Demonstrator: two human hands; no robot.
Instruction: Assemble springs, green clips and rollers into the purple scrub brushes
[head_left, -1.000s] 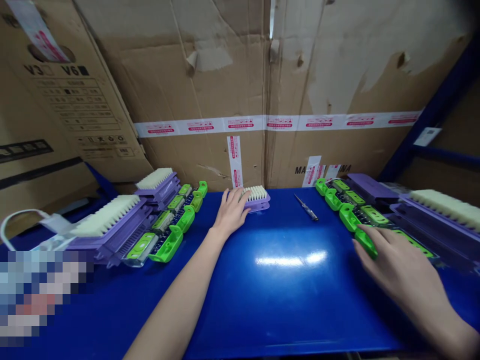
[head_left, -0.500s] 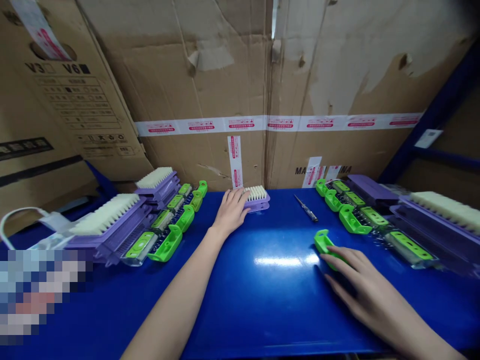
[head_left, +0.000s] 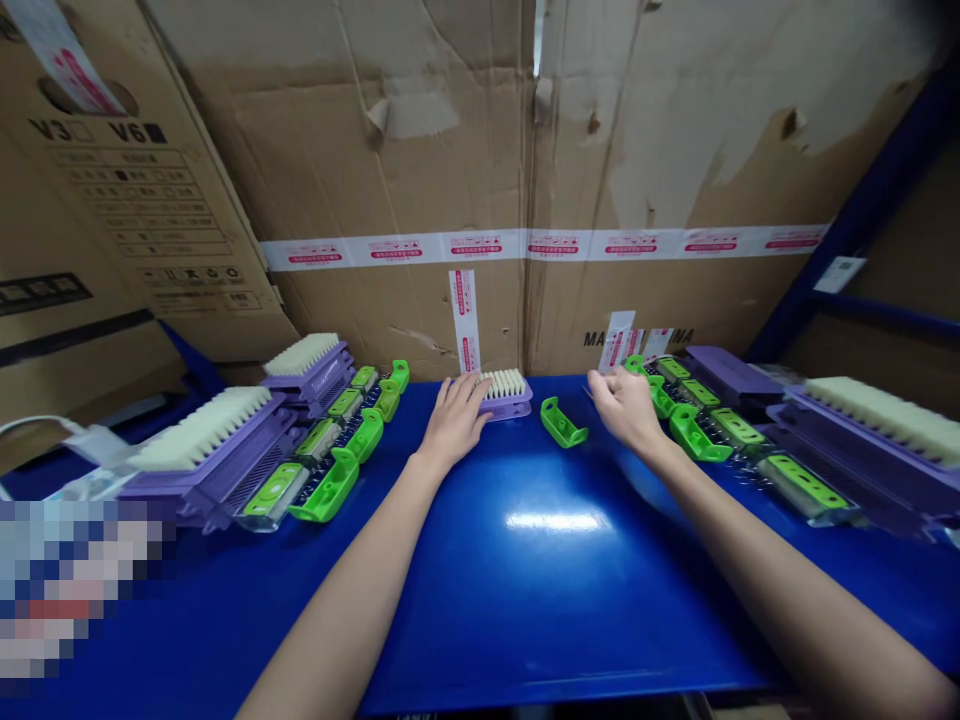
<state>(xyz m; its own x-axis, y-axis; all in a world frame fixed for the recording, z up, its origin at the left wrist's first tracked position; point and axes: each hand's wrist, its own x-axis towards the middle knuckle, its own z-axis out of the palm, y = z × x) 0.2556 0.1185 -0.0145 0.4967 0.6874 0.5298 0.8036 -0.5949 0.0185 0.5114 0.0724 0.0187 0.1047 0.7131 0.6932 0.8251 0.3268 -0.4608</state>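
Note:
My left hand (head_left: 452,420) lies with outstretched fingers over the left end of a brush (head_left: 512,400), which has a purple base and pale bristles facing up. At the back right of the table, my right hand (head_left: 624,402) is closed with curled fingers over a thin screwdriver (head_left: 588,391). Only the screwdriver's tip peeks out to the left; my hand hides the rest. Between the two hands, apart from both, a bright green curved plastic piece (head_left: 562,424) rests on the blue table (head_left: 465,600).
On the left stand purple brush parts (head_left: 217,440) beside green pieces (head_left: 330,487) and spiky clear-and-green rollers (head_left: 274,492). Similar green pieces (head_left: 697,435) and purple parts (head_left: 862,440) line the right side. Cardboard (head_left: 375,180) walls the back. A white cable (head_left: 37,420) lies far left.
My right hand has let go of the green piece, now farther back near the brush, and moved back to where the screwdriver lay. My left hand stays on the brush.

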